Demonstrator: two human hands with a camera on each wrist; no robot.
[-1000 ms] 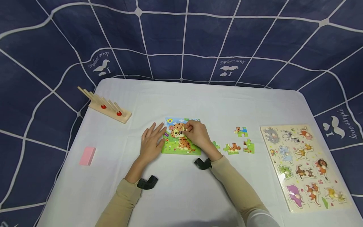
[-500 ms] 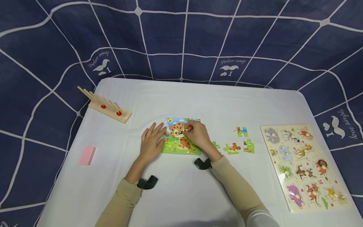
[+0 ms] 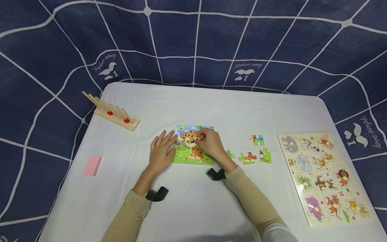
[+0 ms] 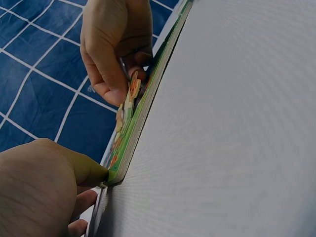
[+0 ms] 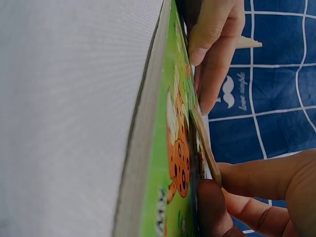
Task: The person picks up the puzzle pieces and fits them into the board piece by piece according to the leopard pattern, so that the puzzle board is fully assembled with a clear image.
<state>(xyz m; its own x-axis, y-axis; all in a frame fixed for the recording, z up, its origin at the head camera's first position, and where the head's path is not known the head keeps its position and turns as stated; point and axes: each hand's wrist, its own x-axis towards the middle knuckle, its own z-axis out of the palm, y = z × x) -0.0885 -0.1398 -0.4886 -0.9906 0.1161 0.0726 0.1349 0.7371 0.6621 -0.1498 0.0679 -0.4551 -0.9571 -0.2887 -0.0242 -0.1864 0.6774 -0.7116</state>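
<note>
person at a table covered by a white cloth (image 3: 184, 211), a navy grid-patterned curtain (image 3: 220, 37) behind. at far left, a pink block (image 3: 93, 166) lies on the cloth; somewhat right of it and farther from the person, a wooden peg stand (image 3: 113, 121) carries slender upright pegs and two red beads (image 3: 126, 120). next, the left hand (image 3: 161, 154) is released, its fingers extended and spread, the thumb touching the near-left side of the puzzle board (image 3: 184, 157). this board lies flat at the table's centre, in front of the person, and pictures a spotted leopard on grass under a blue sky. over its right part, the right hand (image 3: 211, 143) grasps a puzzle piece (image 5: 206, 145) between thumb and fingers; the right wrist view shows the piece tilted against the board's face, partly covered by the fingertips. to the right, just beside the right wrist, a green piece (image 3: 230, 154) is partly hidden; beyond it, three more loose pieces (image 3: 248, 158) lie grouped on the cloth. at far right, a knobbed animal board (image 3: 338, 161) lies flat, bearing elephant, zebra, giraffe and lion figures.
</note>
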